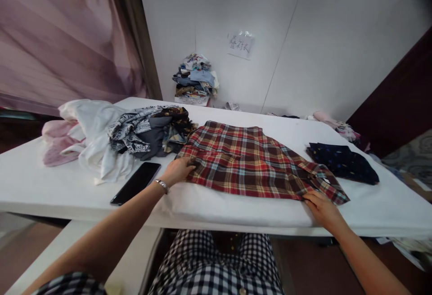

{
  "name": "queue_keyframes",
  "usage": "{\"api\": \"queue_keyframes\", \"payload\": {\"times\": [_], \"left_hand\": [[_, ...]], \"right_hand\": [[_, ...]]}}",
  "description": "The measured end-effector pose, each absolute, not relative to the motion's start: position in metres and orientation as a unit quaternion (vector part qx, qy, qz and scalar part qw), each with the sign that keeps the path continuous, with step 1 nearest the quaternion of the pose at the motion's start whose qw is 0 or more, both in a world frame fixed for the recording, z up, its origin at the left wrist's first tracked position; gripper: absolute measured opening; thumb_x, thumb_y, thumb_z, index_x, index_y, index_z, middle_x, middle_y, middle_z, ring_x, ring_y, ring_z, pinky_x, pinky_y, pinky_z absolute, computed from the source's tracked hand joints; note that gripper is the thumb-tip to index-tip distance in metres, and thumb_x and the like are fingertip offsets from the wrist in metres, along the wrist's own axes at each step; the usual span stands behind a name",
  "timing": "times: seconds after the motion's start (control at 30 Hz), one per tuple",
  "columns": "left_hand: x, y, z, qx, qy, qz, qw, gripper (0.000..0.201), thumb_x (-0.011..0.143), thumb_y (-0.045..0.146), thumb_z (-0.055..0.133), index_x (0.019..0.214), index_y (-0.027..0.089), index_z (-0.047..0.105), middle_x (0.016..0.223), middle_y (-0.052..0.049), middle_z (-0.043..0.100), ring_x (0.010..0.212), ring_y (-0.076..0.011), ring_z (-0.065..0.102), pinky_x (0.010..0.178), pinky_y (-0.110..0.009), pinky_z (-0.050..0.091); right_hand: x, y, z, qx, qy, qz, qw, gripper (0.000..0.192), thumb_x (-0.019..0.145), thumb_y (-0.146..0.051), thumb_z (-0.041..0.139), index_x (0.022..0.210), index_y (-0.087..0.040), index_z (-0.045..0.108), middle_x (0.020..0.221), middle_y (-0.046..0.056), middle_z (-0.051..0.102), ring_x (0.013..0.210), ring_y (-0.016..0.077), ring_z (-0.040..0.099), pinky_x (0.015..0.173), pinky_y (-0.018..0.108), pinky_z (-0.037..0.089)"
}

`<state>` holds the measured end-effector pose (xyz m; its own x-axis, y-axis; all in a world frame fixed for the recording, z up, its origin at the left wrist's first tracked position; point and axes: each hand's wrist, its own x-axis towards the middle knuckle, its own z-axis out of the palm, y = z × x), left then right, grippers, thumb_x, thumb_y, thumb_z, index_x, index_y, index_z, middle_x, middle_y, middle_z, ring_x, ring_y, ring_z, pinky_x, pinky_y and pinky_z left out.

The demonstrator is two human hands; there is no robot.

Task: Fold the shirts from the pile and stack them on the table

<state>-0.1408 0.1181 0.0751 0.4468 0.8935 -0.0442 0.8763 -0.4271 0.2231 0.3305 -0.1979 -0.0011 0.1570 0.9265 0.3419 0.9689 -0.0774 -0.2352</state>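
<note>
A plaid shirt (239,160) in red, brown and yellow lies spread on the white-covered table in front of me. My left hand (178,170) grips its near left edge, fingers closed on the cloth. At the near right, my right hand (320,205) pinches the shirt's edge close to the collar end. A small white label shows near that right end. Just left of my left hand lies a dark phone (137,183), flat on the table.
A loose heap of clothes (148,128) sits on the left, with white garments (97,128) and a pink one (60,142). A folded dark navy garment (342,162) rests at right. Behind the table, a tall clothes pile (197,79) stands by the wall.
</note>
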Motion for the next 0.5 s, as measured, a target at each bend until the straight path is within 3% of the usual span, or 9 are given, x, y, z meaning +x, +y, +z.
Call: {"api": "queue_keyframes", "payload": {"times": [0.17, 0.27, 0.37, 0.5], "left_hand": [[-0.153, 0.112, 0.097, 0.839, 0.507, 0.098, 0.172, 0.033, 0.084, 0.052, 0.049, 0.079, 0.022, 0.061, 0.074, -0.001, 0.067, 0.069, -0.0200, 0.063, 0.059, -0.028, 0.040], [-0.159, 0.109, 0.097, 0.844, 0.505, 0.057, 0.171, 0.029, 0.080, 0.050, 0.055, 0.074, 0.022, 0.060, 0.071, -0.002, 0.066, 0.067, -0.0206, 0.063, 0.057, -0.029, 0.039], [-0.162, 0.113, 0.090, 0.854, 0.496, 0.060, 0.142, 0.030, 0.083, 0.048, 0.052, 0.080, 0.021, 0.063, 0.083, -0.006, 0.069, 0.078, -0.0223, 0.065, 0.066, -0.030, 0.044], [-0.161, 0.128, 0.082, 0.865, 0.471, 0.165, 0.051, 0.042, 0.088, 0.049, 0.045, 0.111, 0.020, 0.064, 0.122, -0.012, 0.065, 0.111, -0.0273, 0.059, 0.092, -0.037, 0.045]], "right_hand": [[0.328, -0.203, 0.010, -0.731, -0.640, -0.024, 0.236, 0.028, 0.091, -0.038, 0.046, 0.090, -0.022, 0.068, 0.095, 0.010, 0.069, 0.090, 0.0245, 0.066, 0.083, 0.039, 0.055], [0.328, -0.205, 0.010, -0.730, -0.643, -0.020, 0.229, 0.025, 0.088, -0.036, 0.047, 0.086, -0.022, 0.068, 0.092, 0.010, 0.069, 0.087, 0.0248, 0.066, 0.081, 0.040, 0.055], [0.326, -0.203, 0.013, -0.741, -0.637, -0.014, 0.212, 0.022, 0.084, -0.029, 0.048, 0.086, -0.023, 0.068, 0.095, 0.009, 0.069, 0.090, 0.0248, 0.066, 0.083, 0.040, 0.055], [0.310, -0.188, 0.030, -0.752, -0.611, -0.050, 0.240, 0.027, 0.084, -0.027, 0.045, 0.097, -0.023, 0.068, 0.105, 0.008, 0.068, 0.101, 0.0249, 0.064, 0.090, 0.041, 0.053]]}}
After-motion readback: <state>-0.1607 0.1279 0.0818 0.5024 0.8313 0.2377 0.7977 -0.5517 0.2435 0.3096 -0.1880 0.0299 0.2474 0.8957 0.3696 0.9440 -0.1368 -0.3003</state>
